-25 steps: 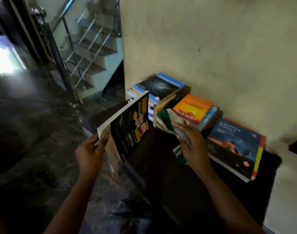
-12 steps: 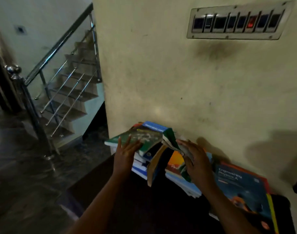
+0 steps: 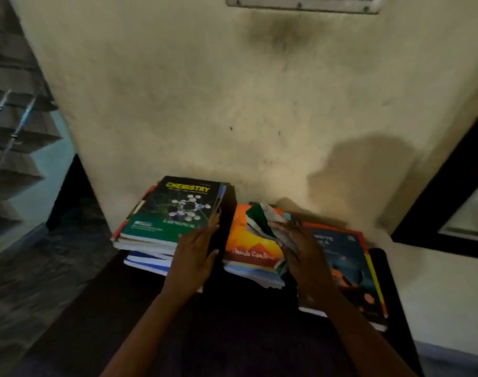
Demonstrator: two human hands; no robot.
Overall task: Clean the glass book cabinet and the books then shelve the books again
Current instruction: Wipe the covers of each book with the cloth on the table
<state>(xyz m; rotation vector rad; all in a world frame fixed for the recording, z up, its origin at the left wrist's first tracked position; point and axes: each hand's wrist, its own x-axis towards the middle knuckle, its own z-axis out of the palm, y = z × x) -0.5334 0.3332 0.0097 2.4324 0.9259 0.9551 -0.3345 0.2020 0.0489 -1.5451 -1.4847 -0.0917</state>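
Observation:
A green chemistry book (image 3: 178, 210) lies flat on top of the left stack of books against the wall. My left hand (image 3: 195, 253) rests with straight fingers at that stack's right front corner. Beside it sits an orange book (image 3: 248, 248) on a second stack. My right hand (image 3: 303, 251) grips a crumpled green and white cloth (image 3: 262, 220) over the orange book. A dark blue physics book (image 3: 349, 270) with a red edge lies to the right, partly hidden by my right wrist.
The books rest on a dark low table (image 3: 232, 322) pushed against a stained cream wall (image 3: 246, 104). A staircase with a metal rail (image 3: 12, 126) rises at the left. A dark-framed panel (image 3: 455, 202) stands at the right. A switch plate (image 3: 303, 2) is on the wall above.
My left hand carried the green chemistry book from upright in the air onto the left stack and laid it flat. My right hand stayed by the orange book with the cloth.

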